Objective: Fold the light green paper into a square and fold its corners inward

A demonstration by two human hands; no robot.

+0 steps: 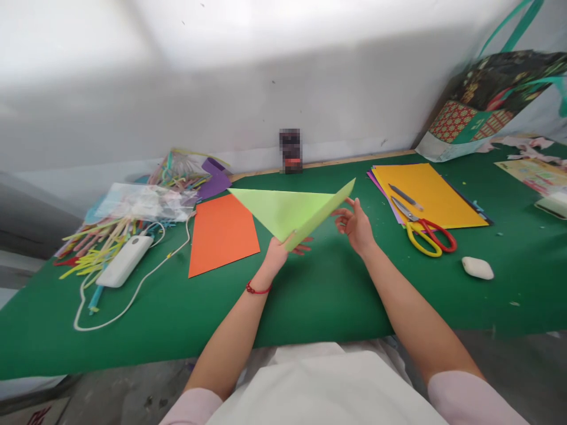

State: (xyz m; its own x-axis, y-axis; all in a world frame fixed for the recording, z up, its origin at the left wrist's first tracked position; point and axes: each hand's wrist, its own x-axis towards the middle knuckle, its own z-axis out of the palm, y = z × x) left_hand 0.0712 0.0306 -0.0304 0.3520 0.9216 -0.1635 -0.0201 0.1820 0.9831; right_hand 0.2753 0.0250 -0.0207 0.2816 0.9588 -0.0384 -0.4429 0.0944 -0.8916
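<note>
A light green paper [287, 209], folded into a triangle, is held up above the green table [319, 295]. My left hand [278, 254] pinches its lower corner, thumb on top and fingers underneath. My right hand [357, 224] sits just right of the paper's folded edge, fingers curled and apart, fingertips close to or lightly touching the edge; it grips nothing.
An orange sheet [221, 233] lies left of the hands. Right of them lie a yellow sheet stack [438, 195] with a pen, yellow-and-red scissors [427, 233] and a white eraser [477, 268]. At far left are coloured straws [101, 242], a white power bank [126, 260] and a cable. A patterned bag [491, 100] stands at back right.
</note>
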